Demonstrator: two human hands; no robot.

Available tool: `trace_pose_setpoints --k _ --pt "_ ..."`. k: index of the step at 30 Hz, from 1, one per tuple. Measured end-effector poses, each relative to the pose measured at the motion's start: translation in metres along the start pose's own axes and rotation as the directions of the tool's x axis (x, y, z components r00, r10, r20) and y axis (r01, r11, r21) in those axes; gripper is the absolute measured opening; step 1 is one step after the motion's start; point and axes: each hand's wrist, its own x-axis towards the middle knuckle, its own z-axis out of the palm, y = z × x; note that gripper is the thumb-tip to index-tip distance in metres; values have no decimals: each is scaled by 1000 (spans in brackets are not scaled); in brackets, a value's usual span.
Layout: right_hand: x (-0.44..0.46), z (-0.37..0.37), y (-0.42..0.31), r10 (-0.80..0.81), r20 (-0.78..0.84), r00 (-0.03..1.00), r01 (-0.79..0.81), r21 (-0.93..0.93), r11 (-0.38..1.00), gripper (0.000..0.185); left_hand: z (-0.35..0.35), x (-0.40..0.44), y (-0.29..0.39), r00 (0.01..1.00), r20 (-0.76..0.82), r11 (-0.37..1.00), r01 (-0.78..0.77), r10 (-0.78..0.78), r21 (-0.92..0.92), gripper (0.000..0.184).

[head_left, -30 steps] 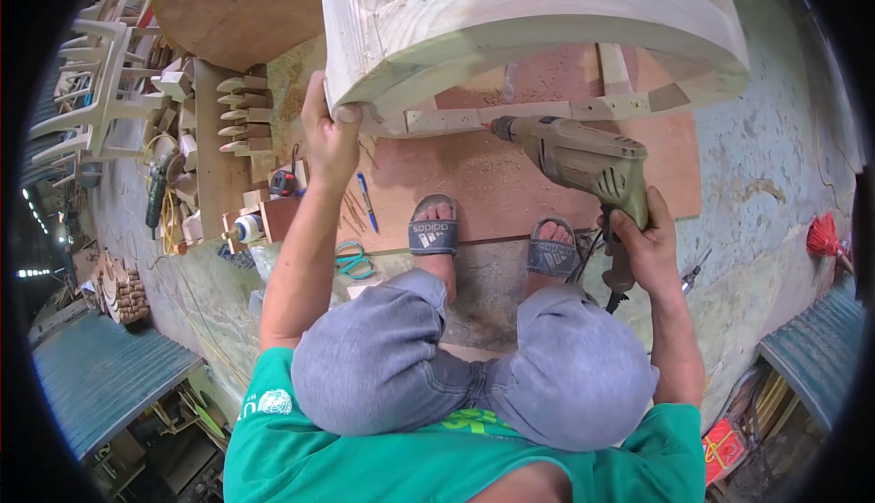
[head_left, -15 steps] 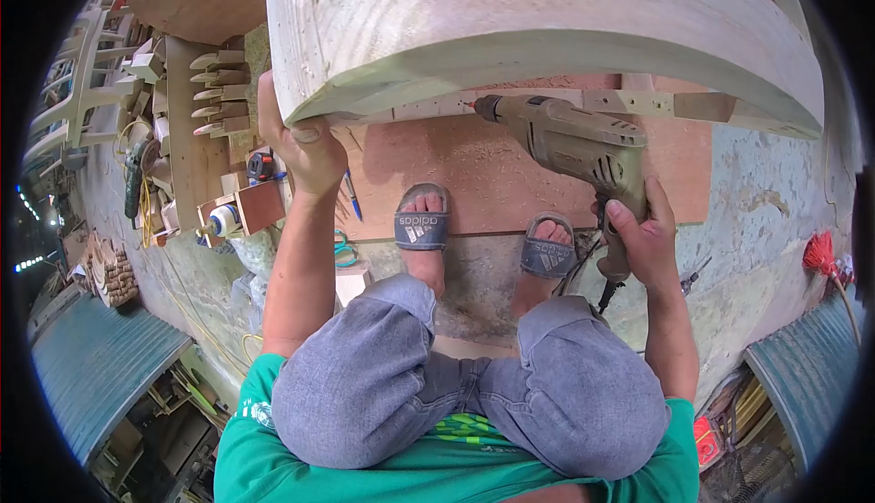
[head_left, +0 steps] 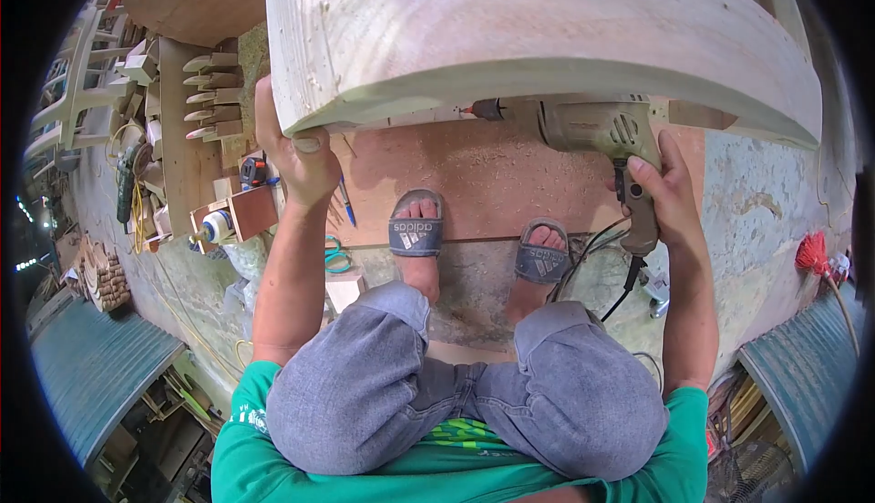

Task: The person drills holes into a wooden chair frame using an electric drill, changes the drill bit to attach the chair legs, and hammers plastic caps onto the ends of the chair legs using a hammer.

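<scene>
A large pale wooden piece with a curved edge spans the top of the view, dotted with wood chips. My left hand grips its lower left corner, the thumb bent against the underside. In my right hand is a power drill, held by its handle with the fingers wrapped round it. The drill lies under the curved edge, which hides its upper side. Its chuck points left, with a short reddish tip showing; whether the tip touches wood I cannot tell.
A reddish board with sawdust lies on the floor before my sandalled feet. To the left are a blue pen, scissors, a tape measure and a glue bottle. The drill's cord trails beside my right foot.
The drill has moved up and slightly right, further under the curved wood, so more of it is hidden. My right hand has moved with it; my left hand keeps its grip.
</scene>
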Motion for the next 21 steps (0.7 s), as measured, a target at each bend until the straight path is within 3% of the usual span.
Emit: trace_pose_setpoints --k 6,9,13,16,17,20,21 --pt "19 -17 -1 200 28 979 -202 188 961 46 2 -2 1 999 -28 1000 19 -19 11 93" --pt "13 -18 10 172 7 985 -171 149 974 46 3 -2 2 999 -24 999 30 -30 17 93" --pt "-20 2 24 -76 -54 996 58 -273 960 50 -2 -1 -2 1000 17 999 17 -18 47 94" --pt "-31 24 11 -392 154 907 403 -592 698 54 3 -1 0 1000 -24 999 14 -14 29 94" --pt "-38 28 12 -328 96 940 311 -637 705 55 4 0 0 1000 -25 1000 1 0 22 93" --pt "-41 38 4 49 -77 996 -68 -263 962 56 5 1 3 999 -33 1000 -13 12 -10 91" --pt "-42 41 3 24 -67 997 -41 -261 964 55 6 1 4 999 -35 1000 -13 12 -22 90"
